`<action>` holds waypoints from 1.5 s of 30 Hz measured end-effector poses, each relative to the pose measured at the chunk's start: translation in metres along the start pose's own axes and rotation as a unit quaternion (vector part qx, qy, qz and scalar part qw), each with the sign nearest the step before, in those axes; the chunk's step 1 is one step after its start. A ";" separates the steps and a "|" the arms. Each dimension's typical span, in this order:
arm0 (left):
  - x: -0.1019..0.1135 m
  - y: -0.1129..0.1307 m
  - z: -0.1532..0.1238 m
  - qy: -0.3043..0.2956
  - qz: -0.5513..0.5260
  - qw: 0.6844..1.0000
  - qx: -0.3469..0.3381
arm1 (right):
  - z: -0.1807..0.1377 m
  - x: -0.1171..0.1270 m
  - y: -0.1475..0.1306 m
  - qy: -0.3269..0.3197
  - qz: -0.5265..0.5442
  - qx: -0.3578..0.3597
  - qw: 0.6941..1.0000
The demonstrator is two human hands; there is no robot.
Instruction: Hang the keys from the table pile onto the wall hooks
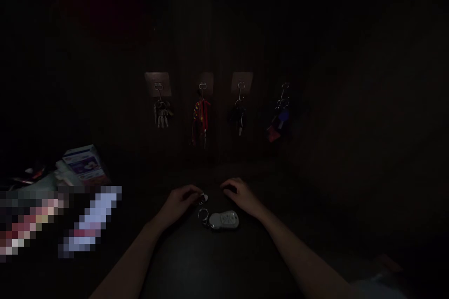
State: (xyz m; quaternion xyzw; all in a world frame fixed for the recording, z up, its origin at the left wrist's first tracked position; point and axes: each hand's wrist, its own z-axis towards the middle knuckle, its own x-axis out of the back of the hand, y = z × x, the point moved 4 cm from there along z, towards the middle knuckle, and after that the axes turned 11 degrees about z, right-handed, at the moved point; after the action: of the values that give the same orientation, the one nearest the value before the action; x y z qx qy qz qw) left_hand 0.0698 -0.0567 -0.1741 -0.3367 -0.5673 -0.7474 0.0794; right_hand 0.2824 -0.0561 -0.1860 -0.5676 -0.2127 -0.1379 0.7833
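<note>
The scene is very dark. A white key fob (224, 220) with a metal ring (203, 215) lies on a dark surface between my hands. My left hand (182, 200) rests just left of it, fingers curled and pinched on a small pale piece (204, 197) attached near the ring. My right hand (242, 196) lies just beyond and right of the fob, fingers bent down onto the surface, apparently holding nothing.
On the dark wall ahead, hooks carry key bunches: a silver one (162, 114), a red one (201, 114), a black one (238, 117) and a blue-red one (279, 119). A small printed box (84, 164) and blurred items lie at the left.
</note>
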 end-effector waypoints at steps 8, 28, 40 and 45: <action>-0.013 0.011 -0.010 -0.081 0.137 0.977 -0.144 | -0.001 -0.004 0.003 -0.010 -0.007 0.007 1.000; 0.001 0.015 -0.004 0.056 0.016 0.998 0.002 | 0.002 -0.007 -0.011 0.003 0.077 0.001 0.997; -0.001 0.018 -0.001 0.126 -0.087 0.984 0.094 | -0.004 -0.018 -0.046 -0.007 0.132 0.021 0.991; -0.003 0.026 -0.002 0.140 -0.108 0.980 0.091 | -0.002 -0.018 -0.053 0.000 0.171 0.013 0.985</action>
State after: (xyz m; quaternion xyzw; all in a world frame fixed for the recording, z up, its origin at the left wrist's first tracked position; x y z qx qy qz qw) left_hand 0.0842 -0.0684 -0.1550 -0.1569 -0.6491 -0.7366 0.1070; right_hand 0.2429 -0.0756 -0.1510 -0.5856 -0.1140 0.0005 0.8025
